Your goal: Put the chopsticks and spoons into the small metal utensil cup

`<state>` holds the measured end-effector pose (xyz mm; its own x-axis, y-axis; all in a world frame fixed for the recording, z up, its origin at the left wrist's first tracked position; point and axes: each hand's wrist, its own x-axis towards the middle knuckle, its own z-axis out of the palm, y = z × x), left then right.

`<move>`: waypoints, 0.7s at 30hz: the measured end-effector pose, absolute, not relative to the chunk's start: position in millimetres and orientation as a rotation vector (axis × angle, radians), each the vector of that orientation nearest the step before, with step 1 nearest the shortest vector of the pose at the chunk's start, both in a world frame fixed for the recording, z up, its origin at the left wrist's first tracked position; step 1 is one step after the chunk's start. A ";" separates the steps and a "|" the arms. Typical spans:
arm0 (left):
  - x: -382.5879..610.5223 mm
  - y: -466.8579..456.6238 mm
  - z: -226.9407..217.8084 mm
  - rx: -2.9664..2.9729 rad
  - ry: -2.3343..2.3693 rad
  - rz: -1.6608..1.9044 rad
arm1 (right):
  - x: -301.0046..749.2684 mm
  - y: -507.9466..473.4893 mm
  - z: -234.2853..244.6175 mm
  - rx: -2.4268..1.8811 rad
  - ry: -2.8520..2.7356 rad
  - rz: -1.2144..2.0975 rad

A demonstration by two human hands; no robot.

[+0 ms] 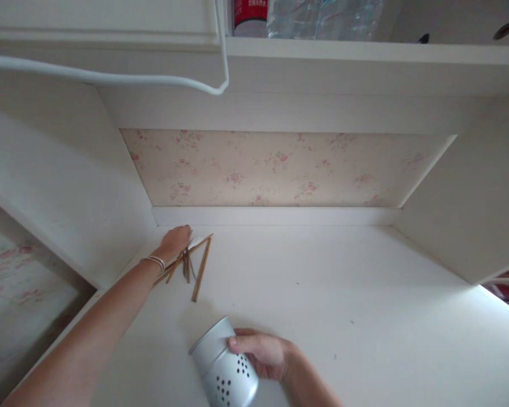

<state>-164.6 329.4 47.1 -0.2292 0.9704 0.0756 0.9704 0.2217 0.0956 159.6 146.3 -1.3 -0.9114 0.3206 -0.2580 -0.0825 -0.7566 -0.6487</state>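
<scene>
My right hand (263, 353) grips a silver metal utensil holder (224, 367) with clusters of drilled holes. The holder is tilted, its rim toward the upper left, and its inside is hidden. At the far left of the white surface, my left hand (175, 242) is curled over a loose bunch of utensils; its fingertips are mostly hidden. Brown wooden chopsticks (201, 270) lie beside it, fanned out. Near its fingers shows a white piece like a spoon bowl (194, 243), and several thin dark handles (187, 267) stick out below.
The white tabletop (322, 271) carries a few small dark specks. White side panels (458, 186) and floral wallpaper (275, 167) enclose it. Overhead, a shelf (365, 51) bears clear plastic bottles (322, 20) and a red-labelled one (250, 14); a white cable (152, 79) hangs below a cabinet door.
</scene>
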 end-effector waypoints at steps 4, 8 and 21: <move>-158.6 320.0 50.5 2.036 2.374 0.219 | 160.3 146.4 -1.3 -0.513 -0.983 2.699; -156.3 299.6 55.5 2.090 2.308 0.248 | 161.3 145.1 9.3 -0.449 -0.999 2.693; -79.2 161.7 26.6 1.422 1.840 1.210 | 175.7 166.0 20.3 -0.572 -0.930 1.960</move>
<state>-79.2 161.7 26.6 -0.3183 0.9405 0.1188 0.4818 0.0525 0.8747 175.7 166.0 20.3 -0.5178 0.8547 -0.0372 -0.5115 -0.3442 -0.7873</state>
